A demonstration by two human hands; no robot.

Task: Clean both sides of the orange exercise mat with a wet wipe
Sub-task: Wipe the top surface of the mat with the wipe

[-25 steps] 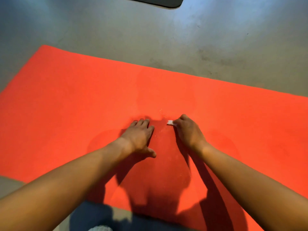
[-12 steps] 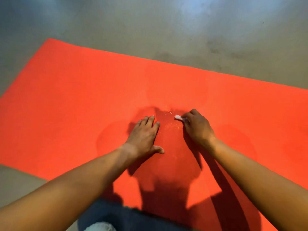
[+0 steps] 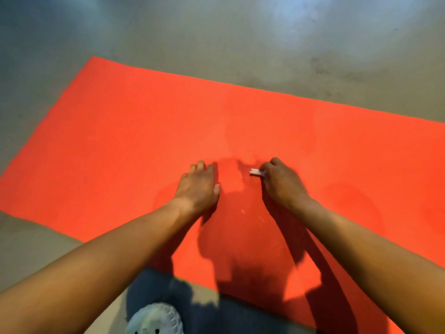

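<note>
While the orange exercise mat [image 3: 120, 141] lies flat on a grey floor [image 3: 168, 32], running from the upper left to the right edge of the view, a person leans over its near edge with both bare arms stretched forward. The left hand [image 3: 198, 186] rests palm down on the middle of the mat, fingers straight and together, holding nothing and apparently steadying the surface; the right hand [image 3: 281, 184], just beside it with a strip of bare mat between them, has its fingers curled tightly round a small white wet wipe [image 3: 256, 172]; only a crumpled end of the wipe shows, poking out toward the left hand and touching or nearly touching the mat. Faintly darker patches [image 3: 349, 201] around the hands look like dampness, which suggests the middle of this upper face is partly wiped. A few pale specks [image 3: 243, 211] lie between the forearms, so this spot seems to need more passes; the left stretch of the mat looks even and dry, probably not yet reached, and the right end runs out of view. The mat shows one face only and its underside is hidden; by that, the second side appears to be wholly left to do. At the bottom edge a white shoe [image 3: 154, 319] and a dark trouser leg [image 3: 204, 309] sit on the floor beside the mat's near edge.
</note>
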